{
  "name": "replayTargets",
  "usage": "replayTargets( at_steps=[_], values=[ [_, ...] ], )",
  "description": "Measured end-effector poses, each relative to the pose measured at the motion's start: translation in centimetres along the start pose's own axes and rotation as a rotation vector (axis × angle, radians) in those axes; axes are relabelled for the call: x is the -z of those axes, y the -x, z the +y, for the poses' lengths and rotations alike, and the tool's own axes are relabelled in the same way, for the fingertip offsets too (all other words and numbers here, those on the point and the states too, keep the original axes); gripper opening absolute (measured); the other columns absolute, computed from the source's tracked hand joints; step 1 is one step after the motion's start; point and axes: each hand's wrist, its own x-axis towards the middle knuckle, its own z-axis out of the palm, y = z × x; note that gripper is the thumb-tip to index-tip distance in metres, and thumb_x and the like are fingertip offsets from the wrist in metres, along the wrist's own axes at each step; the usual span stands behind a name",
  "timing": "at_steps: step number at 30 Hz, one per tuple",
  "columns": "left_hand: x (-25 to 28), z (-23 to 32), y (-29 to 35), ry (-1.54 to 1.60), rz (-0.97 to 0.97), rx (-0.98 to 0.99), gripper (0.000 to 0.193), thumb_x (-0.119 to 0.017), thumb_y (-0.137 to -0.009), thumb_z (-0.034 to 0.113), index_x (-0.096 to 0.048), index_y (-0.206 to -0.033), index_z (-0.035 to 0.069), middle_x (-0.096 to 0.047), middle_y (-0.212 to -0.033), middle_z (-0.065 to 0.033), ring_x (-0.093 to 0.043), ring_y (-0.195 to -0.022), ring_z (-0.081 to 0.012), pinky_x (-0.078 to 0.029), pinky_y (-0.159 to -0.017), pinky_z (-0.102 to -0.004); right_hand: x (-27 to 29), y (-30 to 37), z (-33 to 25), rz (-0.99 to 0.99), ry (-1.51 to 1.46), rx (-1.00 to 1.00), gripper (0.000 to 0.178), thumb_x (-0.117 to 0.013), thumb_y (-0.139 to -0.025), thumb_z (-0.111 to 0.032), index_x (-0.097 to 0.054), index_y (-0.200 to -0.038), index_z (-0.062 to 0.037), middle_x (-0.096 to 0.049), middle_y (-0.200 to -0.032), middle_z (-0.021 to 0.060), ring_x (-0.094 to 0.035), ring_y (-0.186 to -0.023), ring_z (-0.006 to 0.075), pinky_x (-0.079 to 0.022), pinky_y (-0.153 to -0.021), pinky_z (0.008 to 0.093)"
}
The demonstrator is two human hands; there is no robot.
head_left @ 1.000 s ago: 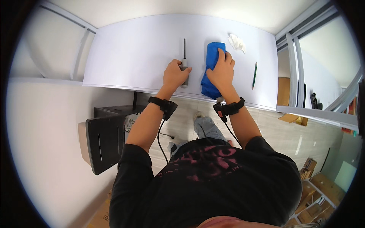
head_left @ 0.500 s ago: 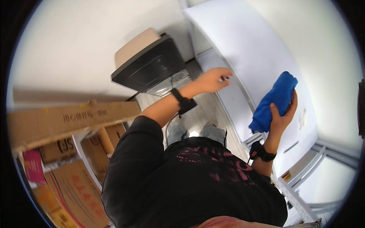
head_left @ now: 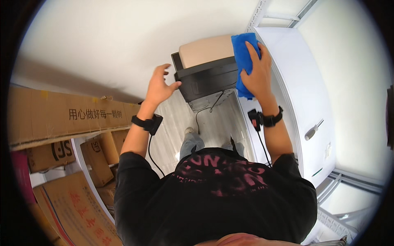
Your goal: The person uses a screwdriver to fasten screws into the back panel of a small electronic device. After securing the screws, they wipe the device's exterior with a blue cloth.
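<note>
My right hand point(head_left: 259, 73) grips a folded blue cloth point(head_left: 243, 53), its fingers spread over the near side. The cloth overlaps the right end of a black box-shaped object point(head_left: 207, 78) with a beige top point(head_left: 207, 51); whether they touch I cannot tell. Close to that object's left end is my left hand point(head_left: 159, 87), thumb and fingers apart, with nothing in it. Both wrists wear black straps with small dark devices and cables.
To the right runs a white shelf point(head_left: 305, 82) with a screwdriver point(head_left: 313, 130) lying on it. Cardboard boxes point(head_left: 78, 201) fill a rack at the left, below a long carton point(head_left: 74, 117). A dark cable point(head_left: 205, 108) hangs to the floor under the black object.
My right hand has carried the blue cloth from above the white shelf leftward to the black object. My left hand has moved left, and the view has turned; the screwdriver now shows.
</note>
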Motion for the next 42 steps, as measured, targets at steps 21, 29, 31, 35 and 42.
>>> replayTargets(
  at_steps=[21,29,31,35,42],
  values=[
    [-1.7,-4.2,-1.9,0.145,-0.298,-0.051,0.034,-0.077,-0.067,0.011,-0.065,-0.097,0.001,-0.067,-0.077,-0.0123,-0.066,-0.065,-0.0187,-0.05,-0.06,-0.0282,-9.9,1.0,-11.5,-0.184,0.208,0.021,0.058,-0.064,-0.059,0.0,-0.061,-0.111,-0.0244,-0.048,-0.12,0.0133,-0.047,-0.11,0.0353,-0.046,-0.07,0.0436],
    [-2.4,-5.9,-1.8,0.128,-0.222,-0.198,0.025,-0.078,-0.062,0.017,-0.062,-0.074,0.002,-0.061,-0.062,-0.0131,-0.059,-0.054,-0.0285,-0.047,-0.052,-0.0328,-9.8,1.4,-13.1,-0.23,0.027,0.137,0.055,-0.066,-0.061,-0.002,-0.061,-0.111,-0.0256,-0.049,-0.12,0.0115,-0.047,-0.109,0.0331,-0.046,-0.07,0.0415],
    [-2.4,-5.8,-1.6,0.181,-0.232,-0.185,0.028,-0.079,-0.063,0.016,-0.064,-0.081,0.0,-0.063,-0.067,-0.0137,-0.061,-0.057,-0.0263,-0.049,-0.055,-0.0315,-9.3,1.7,-11.5,-0.245,0.004,0.121,0.056,-0.066,-0.06,-0.001,-0.061,-0.111,-0.025,-0.049,-0.121,0.0114,-0.048,-0.111,0.0333,-0.046,-0.072,0.0417],
    [-2.0,-5.0,-1.7,0.185,-0.291,-0.151,0.036,-0.076,-0.068,0.006,-0.065,-0.102,0.001,-0.068,-0.082,-0.0117,-0.066,-0.072,-0.0185,-0.053,-0.065,-0.0275,-7.4,1.0,-7.3,-0.199,0.028,0.056,0.06,-0.062,-0.058,0.006,-0.061,-0.111,-0.0222,-0.052,-0.117,0.013,-0.051,-0.108,0.0344,-0.048,-0.081,0.0408],
    [-2.1,-4.7,-1.5,0.189,-0.316,-0.116,0.038,-0.074,-0.07,0.0,-0.064,-0.106,0.0,-0.07,-0.085,-0.0099,-0.067,-0.078,-0.0129,-0.052,-0.074,-0.0259,-3.8,0.5,0.4,-0.16,0.093,-0.136,0.061,-0.058,-0.063,0.008,-0.06,-0.115,-0.0232,-0.05,-0.125,0.0118,-0.05,-0.112,0.035,-0.046,-0.089,0.0397]
  ],
)
